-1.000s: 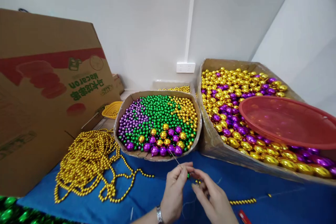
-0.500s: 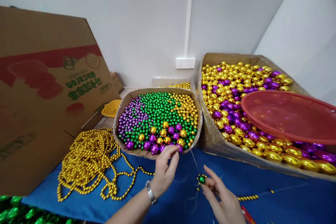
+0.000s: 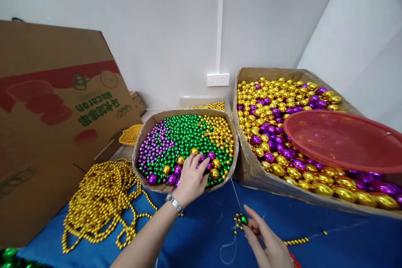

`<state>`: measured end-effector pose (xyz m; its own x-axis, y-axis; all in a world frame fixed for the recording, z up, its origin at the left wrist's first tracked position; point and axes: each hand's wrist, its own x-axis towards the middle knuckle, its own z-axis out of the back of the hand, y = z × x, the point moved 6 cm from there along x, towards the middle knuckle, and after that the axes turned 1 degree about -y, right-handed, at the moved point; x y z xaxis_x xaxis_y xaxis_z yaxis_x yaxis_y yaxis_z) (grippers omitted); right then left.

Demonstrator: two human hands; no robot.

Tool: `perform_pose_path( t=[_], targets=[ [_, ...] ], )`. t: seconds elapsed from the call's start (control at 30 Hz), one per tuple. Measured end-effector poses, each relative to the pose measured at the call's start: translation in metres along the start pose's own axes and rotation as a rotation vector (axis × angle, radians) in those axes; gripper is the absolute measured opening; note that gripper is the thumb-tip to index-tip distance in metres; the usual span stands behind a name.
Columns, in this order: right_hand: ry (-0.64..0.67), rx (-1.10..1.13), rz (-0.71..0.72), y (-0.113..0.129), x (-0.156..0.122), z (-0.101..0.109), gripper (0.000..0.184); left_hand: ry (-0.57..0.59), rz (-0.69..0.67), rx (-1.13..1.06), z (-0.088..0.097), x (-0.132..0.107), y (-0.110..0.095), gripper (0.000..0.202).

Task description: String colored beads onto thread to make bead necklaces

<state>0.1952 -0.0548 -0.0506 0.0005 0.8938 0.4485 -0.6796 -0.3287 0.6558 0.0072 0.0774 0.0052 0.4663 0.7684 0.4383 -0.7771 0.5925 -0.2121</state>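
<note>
My left hand (image 3: 190,180), a silver watch at its wrist, reaches over the near side of a cardboard box (image 3: 135,161) of small beads. Its fingers are spread and touch large purple and gold beads (image 3: 214,173) lying on top; what is under the palm is hidden. Low on the right, my right hand (image 3: 265,240) pinches a large shiny green bead (image 3: 243,219). Small gold beads (image 3: 236,222) cluster beside it on clear string (image 3: 235,192), which runs up toward the box and loops down onto the blue cloth (image 3: 201,234).
A pile of gold bead strands (image 3: 97,205) lies left, before a large Macaron carton (image 3: 56,134). At right stands a big box of gold and purple beads (image 3: 266,104) with a red basin (image 3: 342,140) on it. A short gold strand (image 3: 297,241) lies near my right hand.
My left hand has moved up and left from the box's near edge, deeper over the beads, and its fingers have spread. My right hand still pinches the green bead. The view has shifted slightly.
</note>
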Motion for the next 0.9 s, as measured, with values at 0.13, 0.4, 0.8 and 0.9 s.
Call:
perform_pose_path(
  t=[0.13,0.4,0.8,0.9],
  targets=[
    [0.009,0.003,0.042,0.003,0.001,-0.003,0.038,0.131,-0.113,0.000,-0.016,0.009,-0.015,0.037],
    [0.079,0.033,0.026,0.006,0.001,-0.005,0.032,0.006,0.104,-0.541,-0.008,0.017,-0.009,0.026],
    [0.115,0.038,0.154,0.029,0.011,-0.005,0.033,-0.103,0.708,-1.702,-0.008,-0.009,-0.011,0.035],
    [0.117,0.034,0.154,0.030,0.012,-0.005,0.032,-0.110,0.703,-1.713,-0.010,-0.011,-0.012,0.034]
  ],
)
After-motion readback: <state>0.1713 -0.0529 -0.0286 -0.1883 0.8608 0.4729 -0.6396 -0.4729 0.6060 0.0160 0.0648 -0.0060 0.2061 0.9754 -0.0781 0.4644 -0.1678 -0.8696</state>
